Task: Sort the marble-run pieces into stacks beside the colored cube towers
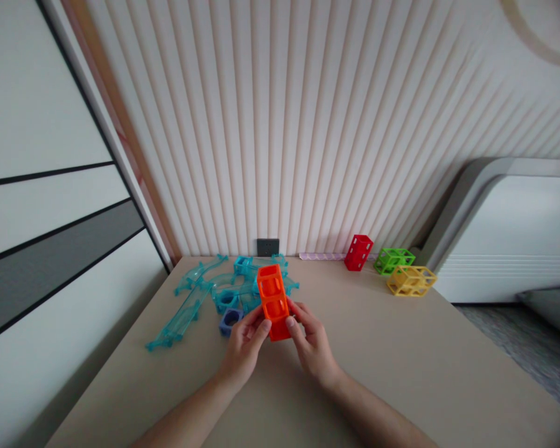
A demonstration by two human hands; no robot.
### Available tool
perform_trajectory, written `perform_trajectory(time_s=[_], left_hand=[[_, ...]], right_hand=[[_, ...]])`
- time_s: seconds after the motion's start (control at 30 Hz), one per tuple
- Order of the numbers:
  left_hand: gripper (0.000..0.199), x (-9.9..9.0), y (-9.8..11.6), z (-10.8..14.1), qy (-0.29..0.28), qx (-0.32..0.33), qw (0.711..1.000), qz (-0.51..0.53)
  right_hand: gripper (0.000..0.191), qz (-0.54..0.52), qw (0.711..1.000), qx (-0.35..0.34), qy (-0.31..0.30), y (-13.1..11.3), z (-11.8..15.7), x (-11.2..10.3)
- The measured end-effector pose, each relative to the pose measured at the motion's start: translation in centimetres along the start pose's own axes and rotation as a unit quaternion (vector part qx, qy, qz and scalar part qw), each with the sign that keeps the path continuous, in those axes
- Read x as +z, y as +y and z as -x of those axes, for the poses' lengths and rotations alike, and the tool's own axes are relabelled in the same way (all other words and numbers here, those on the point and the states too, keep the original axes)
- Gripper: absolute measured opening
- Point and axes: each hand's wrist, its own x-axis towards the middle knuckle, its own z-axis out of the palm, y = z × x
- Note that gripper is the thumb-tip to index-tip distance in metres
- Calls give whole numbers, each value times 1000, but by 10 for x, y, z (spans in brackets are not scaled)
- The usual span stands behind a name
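Over the middle of the worktop (378, 348), orange block (274, 302) is up in both hands, long axis tilted, top end leaning left. Looks clear of the surface; can't confirm from this angle. Open cells face the camera, curved inserts in the upper ones.

Labels: any print on the parts is too small to read. Pale purple strip (322, 256) along the back edge has a pattern, too blurred to make out.

Left hand (245, 343): part-closed, pinch grip. Thumb on the block's lower left, fingers curled behind that side.
Right hand (313, 350): mirror of that. Thumb on the lower right edge, fingers bent round the right side, partly hidden. Both grasping the same block, neither fully clenched.

Left rear of worktop: loose pile of clear teal track pieces (180, 320), some overlapping. Longest one slants toward the left edge. Teal ring block (218, 303) sits at the near side of the pile. Blue-violet cube (224, 328), round opening, just beyond the left hand.

Right rear: red block (358, 254) upright near the back edge. Green frame block (394, 260) to its right, toward the back right corner. Yellow frame block (410, 280) just in front of green, near the right edge.

Dark socket plate (267, 247) on the ribbed wall (289, 124), right above the back edge.
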Motion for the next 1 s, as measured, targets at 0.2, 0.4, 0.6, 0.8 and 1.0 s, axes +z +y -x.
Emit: perform_trajectory(time_s=[0.2, 0.4, 0.6, 0.8, 1.0], left_hand=[[61, 1, 4, 1, 0, -9, 1000, -6], [54, -3, 2, 1, -6, 19, 999, -44], [53, -5, 0, 1, -14, 24, 998, -64], [46, -9, 1, 3, -58, 43, 996, -59], [50, -7, 4, 1, -51, 34, 997, -36]], right_hand=[[37, 3, 1000, -10, 10, 5, 1, -1], [39, 7, 1000, -12, 4, -3, -1, -2], [38, 5, 1000, 2, -13, -6, -2, -7], [30, 26, 999, -38, -19, -7, 0, -11], [33, 30, 998, -46, -24, -1, 0, -10]])
